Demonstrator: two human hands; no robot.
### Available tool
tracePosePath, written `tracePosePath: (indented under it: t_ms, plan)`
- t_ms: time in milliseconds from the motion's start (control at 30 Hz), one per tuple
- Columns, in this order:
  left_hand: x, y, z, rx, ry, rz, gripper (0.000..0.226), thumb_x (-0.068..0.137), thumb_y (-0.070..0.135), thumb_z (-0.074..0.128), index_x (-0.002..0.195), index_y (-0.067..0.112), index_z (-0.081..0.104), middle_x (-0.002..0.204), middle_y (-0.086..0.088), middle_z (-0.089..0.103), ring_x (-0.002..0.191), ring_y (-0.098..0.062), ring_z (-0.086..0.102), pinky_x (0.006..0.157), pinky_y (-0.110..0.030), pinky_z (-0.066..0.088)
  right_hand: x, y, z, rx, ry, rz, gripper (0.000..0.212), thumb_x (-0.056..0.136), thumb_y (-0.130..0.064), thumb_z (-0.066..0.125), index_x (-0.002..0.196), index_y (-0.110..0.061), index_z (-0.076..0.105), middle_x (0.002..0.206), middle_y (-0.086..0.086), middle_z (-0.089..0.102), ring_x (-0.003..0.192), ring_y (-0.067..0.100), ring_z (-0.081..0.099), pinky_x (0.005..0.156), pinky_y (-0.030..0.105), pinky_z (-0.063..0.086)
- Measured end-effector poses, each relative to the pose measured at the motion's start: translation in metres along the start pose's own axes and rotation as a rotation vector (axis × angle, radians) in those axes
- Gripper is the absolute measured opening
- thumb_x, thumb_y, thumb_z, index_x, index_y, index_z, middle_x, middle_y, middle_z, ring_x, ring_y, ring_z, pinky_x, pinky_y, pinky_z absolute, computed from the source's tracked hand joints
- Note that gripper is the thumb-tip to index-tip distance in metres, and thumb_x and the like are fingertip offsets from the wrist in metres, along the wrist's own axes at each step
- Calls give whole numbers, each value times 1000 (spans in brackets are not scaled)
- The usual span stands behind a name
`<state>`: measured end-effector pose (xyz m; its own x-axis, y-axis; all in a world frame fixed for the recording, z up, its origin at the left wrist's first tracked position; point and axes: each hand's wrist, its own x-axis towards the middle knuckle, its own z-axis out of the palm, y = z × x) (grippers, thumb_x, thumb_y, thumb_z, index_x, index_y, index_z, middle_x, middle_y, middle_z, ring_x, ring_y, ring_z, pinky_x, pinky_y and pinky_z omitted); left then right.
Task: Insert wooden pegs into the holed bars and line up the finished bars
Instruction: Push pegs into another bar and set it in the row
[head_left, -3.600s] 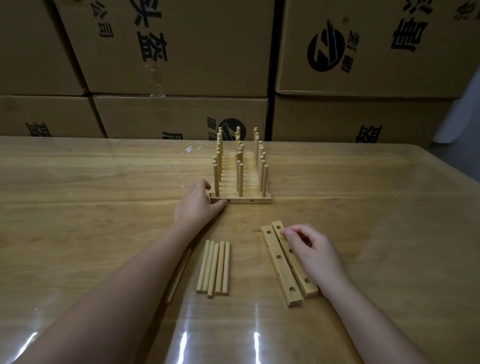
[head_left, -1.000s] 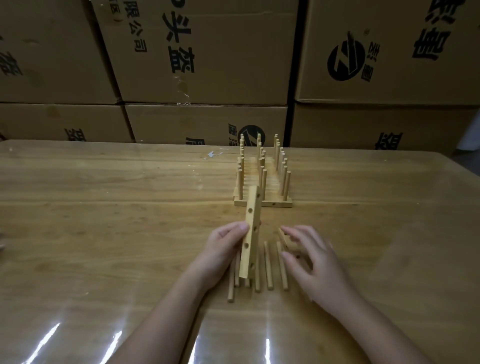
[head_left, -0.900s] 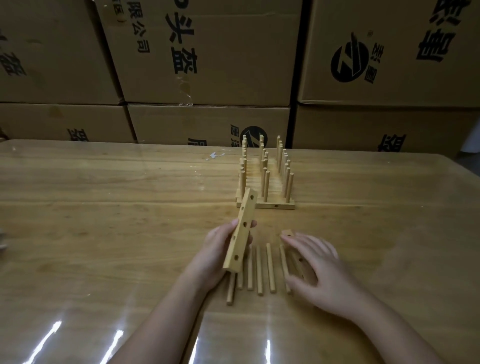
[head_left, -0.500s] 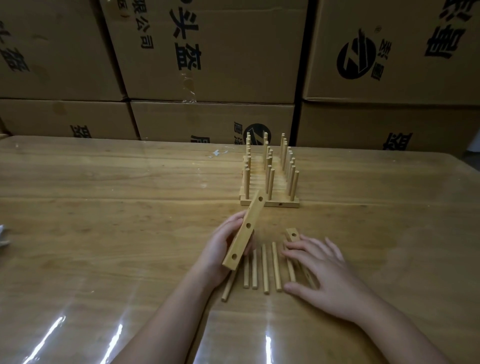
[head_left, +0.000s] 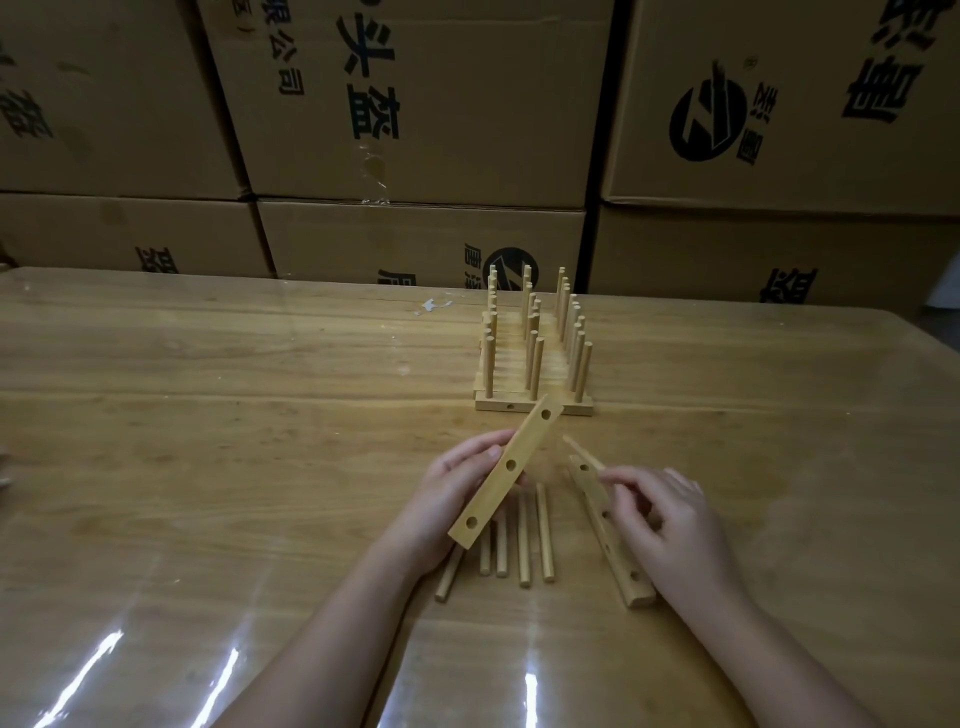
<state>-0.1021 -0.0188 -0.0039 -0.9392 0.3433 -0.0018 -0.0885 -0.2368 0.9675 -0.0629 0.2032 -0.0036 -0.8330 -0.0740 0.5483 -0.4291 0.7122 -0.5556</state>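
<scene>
Bar, flat, three-holed, in left hand, round peg in right hand

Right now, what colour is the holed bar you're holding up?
Pale tan wooden holed bar, plain grain; head view shows it.

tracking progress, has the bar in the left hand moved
Yes: the held bar lifted leftward from beside the other bar, now tilted above the loose pegs.

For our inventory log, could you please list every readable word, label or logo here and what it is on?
"头盔": upper middle brown cardboard box.
"限公司": same box, top edge, cut off.
Round black logo: upper right brown cardboard box; characters beside it too unclear.
Lower brown cardboard boxes: print partly hidden, unreadable.
</scene>
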Motion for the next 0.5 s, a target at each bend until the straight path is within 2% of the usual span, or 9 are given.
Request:
tracePosePath:
  t_ms: [67, 133, 233, 367, 500]
  plan:
    - [-2, 2, 2, -10, -21, -1, 36, 81, 36, 64, 116, 29, 68, 89, -10, 73, 70, -9, 68, 56, -17, 50, 1, 3, -1, 157, 29, 110, 29, 87, -8, 57, 95, -36, 60, 82, -13, 62, 79, 4, 59, 68, 17, 49]
    - [-2, 3, 2, -33, -22, -2, 39, 79, 36, 66, 117, 29, 67, 90, -11, 73, 70, -10, 68, 55, -18, 51, 2, 5, -1, 259, 94, 149, 34, 88, -7, 55, 96, -41, 55, 84, -13, 66, 84, 1, 61, 69, 11, 47]
    - [-3, 4, 2, -34, -23, -12, 37, 79, 35, 66, 116, 30, 68, 89, -9, 73, 72, -10, 68, 55, -18, 51, 3, 8, 1, 363, 118, 189, 37, 90, -9, 54, 107, -41, 53, 89, -13, 70, 92, -2, 61, 78, 11, 47]
    - [-3, 5, 3, -39, -18, -19, 35, 77, 37, 67, 111, 32, 71, 89, -4, 73, 77, -9, 69, 59, -19, 52, 2, 10, 4, 314, 49, 135, 37, 88, -10, 57, 103, -44, 57, 90, -20, 68, 92, -4, 61, 75, 7, 45]
    - [-4, 6, 3, -38, -12, -22, 33, 77, 33, 66, 110, 33, 71, 96, -1, 73, 85, -11, 69, 63, -20, 54, 2, 11, 5, 277, 37, 85, 31, 87, -12, 58, 106, -38, 59, 90, -14, 67, 88, -2, 61, 73, 10, 48]
